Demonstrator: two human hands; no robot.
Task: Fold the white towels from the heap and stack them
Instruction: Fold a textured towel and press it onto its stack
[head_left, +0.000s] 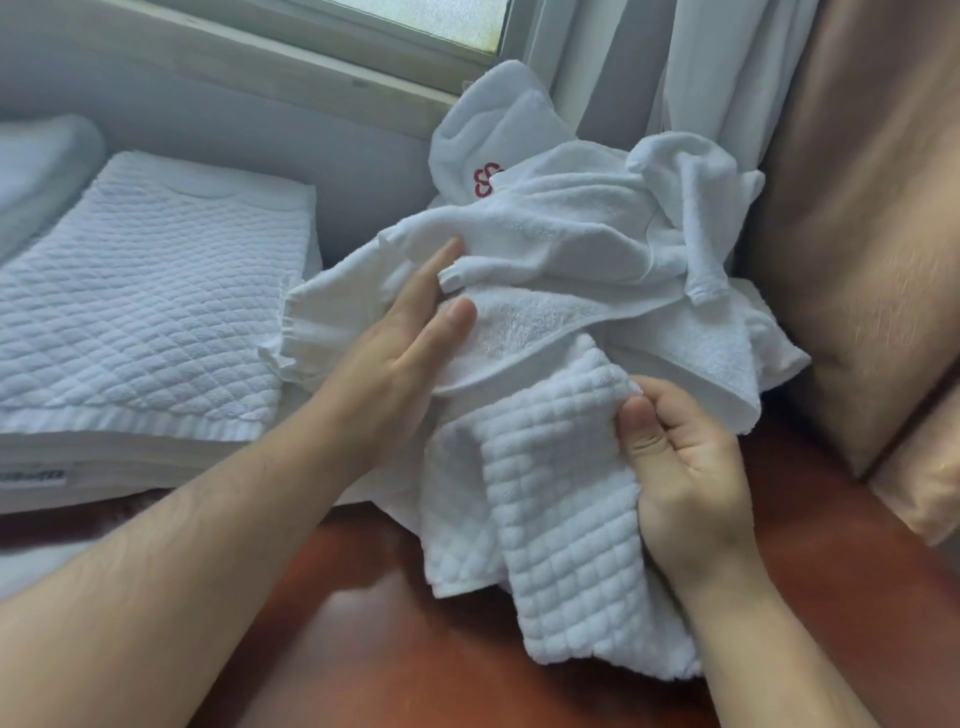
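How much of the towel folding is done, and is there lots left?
Done: a neat stack of folded towels sits on the left. In hand: the right hand pinches a waffle towel that hangs crumpled from the heap, while the left hand rests flat on the heap. Left: that towel and several more crumpled ones, including a red-logo towel, so quite a bit remains.

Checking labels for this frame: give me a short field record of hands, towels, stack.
left hand: fingers straight, on the heap
right hand: pinches checked towel at its edge
checked towel: crumpled, trailing from heap onto table
heap: loose, right of stack
stack: folded towels, no hand on it
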